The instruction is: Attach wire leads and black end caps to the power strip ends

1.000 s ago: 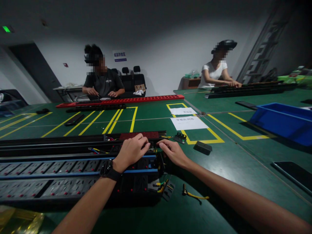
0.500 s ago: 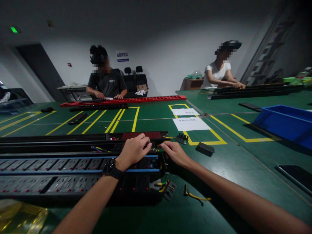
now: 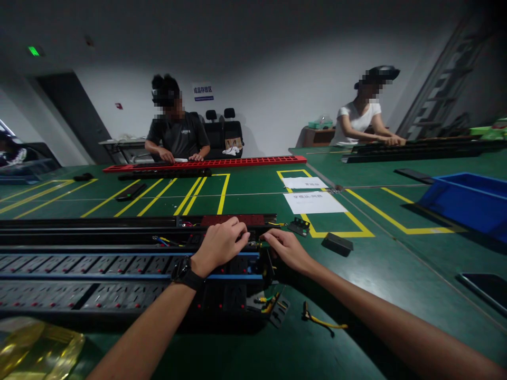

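Note:
My left hand (image 3: pixel 222 244), a watch on its wrist, lies curled over the right end of a long black power strip with blue edges (image 3: pixel 138 264). What its fingers grip is hidden. Facing it, my right hand (image 3: pixel 288 249) is closed in a pinch beside the same end, by a small yellowish part too small to name. Another black socket strip (image 3: pixel 119 296) lies nearer me, its coloured wires and a loose black end plate (image 3: pixel 279 311) at its right end. Behind them runs a black rail (image 3: pixel 99 230) with a dark red piece on it.
A short yellow wire (image 3: pixel 322 320) and a small black block (image 3: pixel 337 244) lie on the green table (image 3: pixel 380 285). White paper sheets (image 3: pixel 315 202), a blue bin (image 3: pixel 471 203) and a phone (image 3: pixel 485 287) are farther out. Two people work across the table, one behind a red rail (image 3: pixel 253 162).
The whole view has shifted slightly, so things sit a little farther right. Both hands keep nearly the same place and pose at the strip's end.

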Demonstrator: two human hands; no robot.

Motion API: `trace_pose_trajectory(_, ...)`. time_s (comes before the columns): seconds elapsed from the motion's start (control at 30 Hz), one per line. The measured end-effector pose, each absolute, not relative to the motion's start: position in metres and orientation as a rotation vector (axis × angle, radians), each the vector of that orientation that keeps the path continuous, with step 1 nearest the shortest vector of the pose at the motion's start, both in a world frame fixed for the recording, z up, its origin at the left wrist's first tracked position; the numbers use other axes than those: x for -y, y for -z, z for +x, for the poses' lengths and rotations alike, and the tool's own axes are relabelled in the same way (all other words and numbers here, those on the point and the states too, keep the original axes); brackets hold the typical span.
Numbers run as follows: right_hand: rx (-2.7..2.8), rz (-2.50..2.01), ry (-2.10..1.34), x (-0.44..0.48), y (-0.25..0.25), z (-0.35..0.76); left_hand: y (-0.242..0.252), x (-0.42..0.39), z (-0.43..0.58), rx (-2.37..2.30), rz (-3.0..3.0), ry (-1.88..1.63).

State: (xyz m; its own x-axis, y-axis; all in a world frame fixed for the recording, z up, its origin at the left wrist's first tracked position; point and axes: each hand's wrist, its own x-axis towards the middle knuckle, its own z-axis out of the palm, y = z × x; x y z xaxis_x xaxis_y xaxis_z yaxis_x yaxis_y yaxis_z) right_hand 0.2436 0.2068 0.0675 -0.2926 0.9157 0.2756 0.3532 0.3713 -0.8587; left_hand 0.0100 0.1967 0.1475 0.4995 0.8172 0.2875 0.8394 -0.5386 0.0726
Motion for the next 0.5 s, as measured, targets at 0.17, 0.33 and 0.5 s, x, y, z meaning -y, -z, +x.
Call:
trace_pose_trajectory(0.17, 1.81, -1.143, -0.85, -0.2086, -0.0654, 0.2429, -0.1492, -0.1959, 0.0118, 1.495, -2.65, 0.415)
trace_pose_trajectory(0.33, 1.811, -1.089, -0.849, -0.2035, -0.0688, 0.2418, -0.1488, -0.1964, 0.0113, 1.484, -2.646, 0.42)
trace_pose_trajectory(0.5, 1.855, -1.116, -0.75, -0.2029, -0.0719, 0.243, -0.1467, -0.1972, 0.0098, 1.459, -2.645, 0.444)
